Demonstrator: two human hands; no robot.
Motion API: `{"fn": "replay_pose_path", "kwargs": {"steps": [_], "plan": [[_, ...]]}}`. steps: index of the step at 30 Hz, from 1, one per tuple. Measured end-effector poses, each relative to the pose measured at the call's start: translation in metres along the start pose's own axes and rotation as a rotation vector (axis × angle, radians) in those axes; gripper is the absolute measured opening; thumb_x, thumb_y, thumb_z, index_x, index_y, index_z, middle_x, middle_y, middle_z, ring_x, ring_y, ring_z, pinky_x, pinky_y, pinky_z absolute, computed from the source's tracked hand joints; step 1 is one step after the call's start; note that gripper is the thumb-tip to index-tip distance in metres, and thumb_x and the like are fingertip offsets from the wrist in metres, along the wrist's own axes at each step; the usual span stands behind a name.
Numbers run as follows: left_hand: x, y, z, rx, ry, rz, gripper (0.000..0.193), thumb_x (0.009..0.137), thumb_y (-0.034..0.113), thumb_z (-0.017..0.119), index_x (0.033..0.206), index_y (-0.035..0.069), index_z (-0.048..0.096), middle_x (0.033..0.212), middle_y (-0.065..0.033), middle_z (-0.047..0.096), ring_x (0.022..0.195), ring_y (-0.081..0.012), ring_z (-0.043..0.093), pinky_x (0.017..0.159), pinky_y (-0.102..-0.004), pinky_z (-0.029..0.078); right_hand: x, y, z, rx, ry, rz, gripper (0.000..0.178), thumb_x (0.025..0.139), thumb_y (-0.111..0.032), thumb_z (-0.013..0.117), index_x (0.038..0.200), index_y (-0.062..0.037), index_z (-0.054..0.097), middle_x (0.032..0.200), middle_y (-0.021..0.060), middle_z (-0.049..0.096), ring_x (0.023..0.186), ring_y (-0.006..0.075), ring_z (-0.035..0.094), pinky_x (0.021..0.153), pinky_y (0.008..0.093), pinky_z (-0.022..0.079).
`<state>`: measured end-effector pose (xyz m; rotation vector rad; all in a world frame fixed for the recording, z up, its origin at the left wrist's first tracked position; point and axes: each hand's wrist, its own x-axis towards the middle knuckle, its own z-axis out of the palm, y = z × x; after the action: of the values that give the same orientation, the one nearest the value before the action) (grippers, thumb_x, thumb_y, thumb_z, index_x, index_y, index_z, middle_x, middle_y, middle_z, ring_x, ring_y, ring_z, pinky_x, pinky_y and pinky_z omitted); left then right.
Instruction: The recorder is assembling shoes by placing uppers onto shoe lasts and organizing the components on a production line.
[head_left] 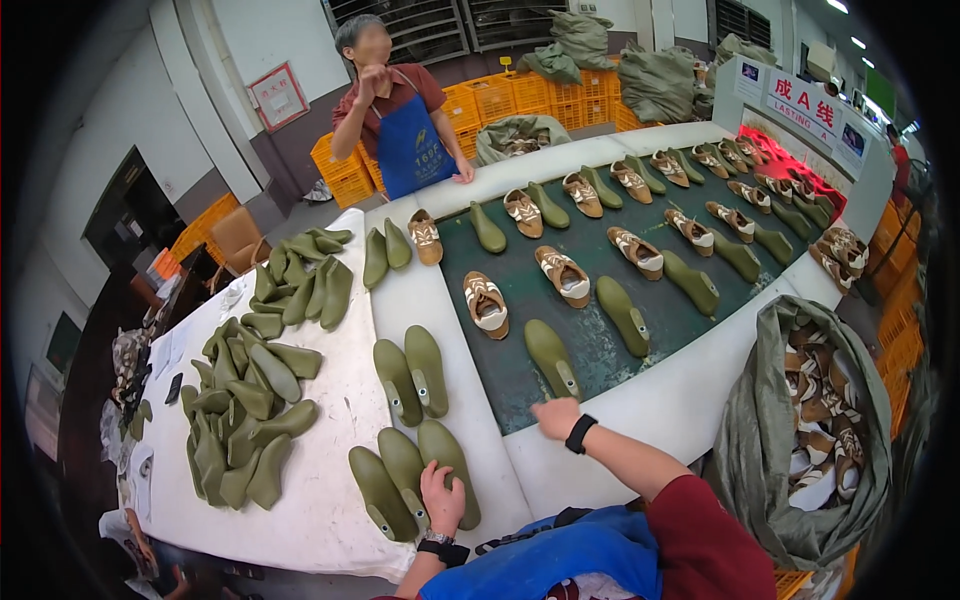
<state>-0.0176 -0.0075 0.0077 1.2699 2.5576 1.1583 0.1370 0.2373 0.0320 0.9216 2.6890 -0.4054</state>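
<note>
My left hand (443, 497) lies over the rightmost of three olive-green shoe lasts (440, 445) at the near table edge, fingers bent around its middle. The other two lasts lie close on its left. My right hand (556, 418) hovers by the near left corner of the dark green conveyor belt (500, 385), its fingers curled in and nothing visible in them. Just beyond it, apart from the hand, a single last (548, 358) rests on the belt. Brown-and-white sneakers (486, 303) and more lasts stand in rows along the belt.
A heap of lasts (245, 400) covers part of the white table (310, 530) on the left. Across the belt stands a co-worker (410, 130) in a blue apron. At right sits a grey-green sack (750, 440) of sneakers. Orange crates (490, 97) line the back.
</note>
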Motion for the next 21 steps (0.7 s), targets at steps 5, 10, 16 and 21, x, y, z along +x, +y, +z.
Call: {"fn": "replay_pose_path", "kwargs": {"steps": [5,10,16,21], "plan": [[0.015,0.005,-0.028,0.033,-0.027,0.101,0.027,0.072,0.012,0.064,0.096,0.000,0.058,0.114,-0.0211,0.051,0.109,-0.0390,0.045,0.096,-0.0451,0.036,-0.018,-0.083,0.008,0.323,-0.041,-0.513,0.057,0.079,-0.038,0.058,0.129,-0.0166,0.043,0.112,0.0205,0.056,0.090,0.0385,0.060,0.078,0.0448,0.048],[0.027,-0.028,-0.092,0.440,0.184,0.103,0.041,0.071,0.019,0.068,0.104,-0.001,0.056,0.107,-0.0230,0.053,0.107,-0.0393,0.047,0.097,-0.0462,0.035,-0.024,-0.145,0.022,0.309,-0.083,-0.615,0.073,0.079,-0.049,0.057,0.139,-0.0222,0.027,0.125,0.0298,0.040,0.092,0.0405,0.058,0.081,0.0430,0.048],[0.022,-0.109,-0.096,-0.388,-0.043,-0.581,0.061,0.075,0.013,0.064,0.130,-0.003,0.040,0.118,-0.0207,0.053,0.100,-0.0256,0.056,0.085,-0.0326,0.047,-0.003,-0.171,0.026,0.283,-0.202,-0.419,0.081,0.076,-0.058,0.056,0.140,-0.0201,0.025,0.121,0.0383,0.039,0.096,0.0428,0.057,0.083,0.0422,0.048],[0.018,-0.096,-0.088,-0.508,-0.034,-0.636,0.067,0.071,0.003,0.060,0.133,-0.002,0.036,0.118,-0.0181,0.054,0.099,-0.0230,0.057,0.083,-0.0310,0.047,0.001,-0.179,0.020,0.277,-0.169,-0.408,0.078,0.077,-0.055,0.055,0.140,-0.0191,0.026,0.114,0.0396,0.045,0.108,0.0440,0.050,0.087,0.0426,0.046]]}}
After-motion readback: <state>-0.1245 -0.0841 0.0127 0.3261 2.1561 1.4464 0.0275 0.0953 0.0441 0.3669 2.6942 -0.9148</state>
